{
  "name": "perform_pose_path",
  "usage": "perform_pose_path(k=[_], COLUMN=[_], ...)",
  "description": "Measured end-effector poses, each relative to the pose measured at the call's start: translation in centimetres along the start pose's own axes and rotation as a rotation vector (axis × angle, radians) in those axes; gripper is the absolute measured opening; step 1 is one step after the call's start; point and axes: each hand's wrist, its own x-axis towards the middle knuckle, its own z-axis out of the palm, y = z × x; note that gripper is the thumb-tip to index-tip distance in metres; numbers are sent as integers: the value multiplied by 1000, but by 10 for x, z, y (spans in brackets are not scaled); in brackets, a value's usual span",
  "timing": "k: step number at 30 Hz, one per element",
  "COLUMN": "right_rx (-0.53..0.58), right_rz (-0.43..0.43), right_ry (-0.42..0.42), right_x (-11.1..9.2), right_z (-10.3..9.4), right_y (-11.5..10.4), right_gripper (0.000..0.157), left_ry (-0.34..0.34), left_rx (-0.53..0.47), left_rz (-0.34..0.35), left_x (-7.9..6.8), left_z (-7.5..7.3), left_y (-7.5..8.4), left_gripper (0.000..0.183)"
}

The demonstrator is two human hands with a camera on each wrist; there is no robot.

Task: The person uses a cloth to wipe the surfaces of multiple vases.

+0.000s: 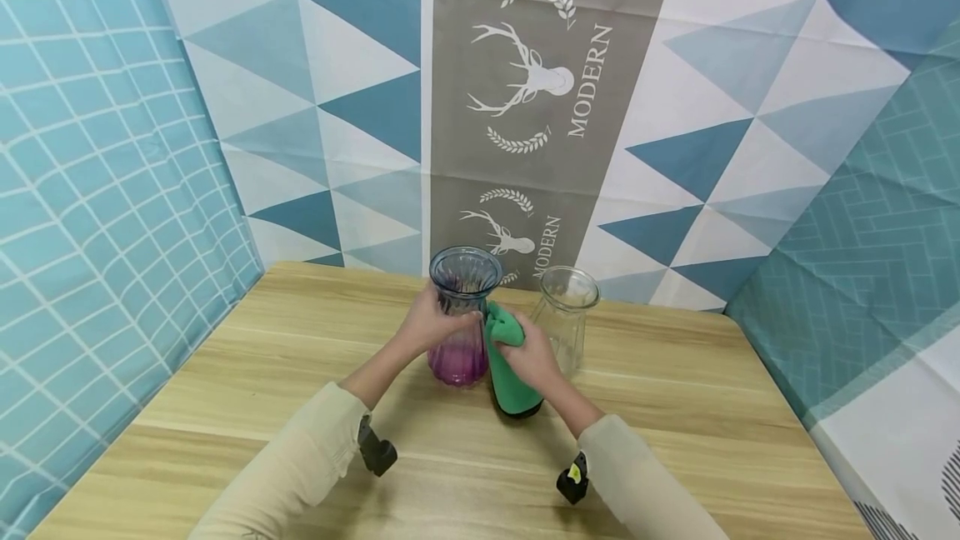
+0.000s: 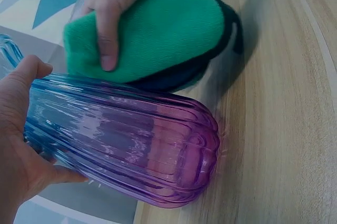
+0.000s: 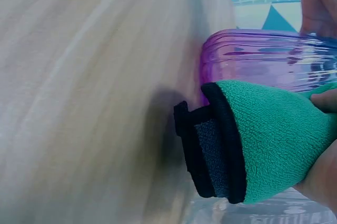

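Vase (image 1: 457, 361), head view: upright toward the far edge of the wooden surface (image 1: 465, 482), blue rim on top, purple at the base. Left grip (image 1: 432, 322) clamped round the upper part below the rim, thumb across the near side. Right grip (image 1: 532, 352) closed on a bunched green cloth (image 1: 513, 386), cloth hanging down by the vase's right side. Clear jar (image 1: 572, 323) beyond the right grip, upright, partly hidden. Step in hand, judging from this: probably wiping the vase's outside. Called for next, as a judgement: steady left hold, firm cloth contact along the glass, care not to knock the clear jar.

Left wrist view: same pair, seen sideways. Ribbed, see-through glass, blue fading through violet to pink-purple at the scalloped base; glare streaks along the ribs. Base apparently down on the surface. Thumb and fingers to either side of the blue part. Cloth right alongside; pressed on the glass or just beside it, hard to say.

Right wrist view: cloth large in front, fuzzy green outside, black edging, dark blue-grey layer at the lower end. Purple base behind, partly covered. Right grip cut by the frame edge. Clear glass at the bottom, too little for detail.
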Motion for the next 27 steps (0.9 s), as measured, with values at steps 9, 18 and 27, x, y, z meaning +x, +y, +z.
perform_pose_path(k=[9, 18, 27], right_rx=[32, 46, 4], right_rz=[-11, 17, 3], right_ry=[46, 52, 11], right_x=[14, 23, 23], right_z=[-11, -17, -15], right_y=[-24, -34, -31], right_gripper=[55, 57, 55], left_ry=[-3, -23, -46], left_rx=[27, 38, 42], left_rz=[-30, -26, -25], left_x=[-2, 0, 1], left_z=[-3, -4, -6], left_y=[-2, -3, -6], left_gripper=[77, 74, 70])
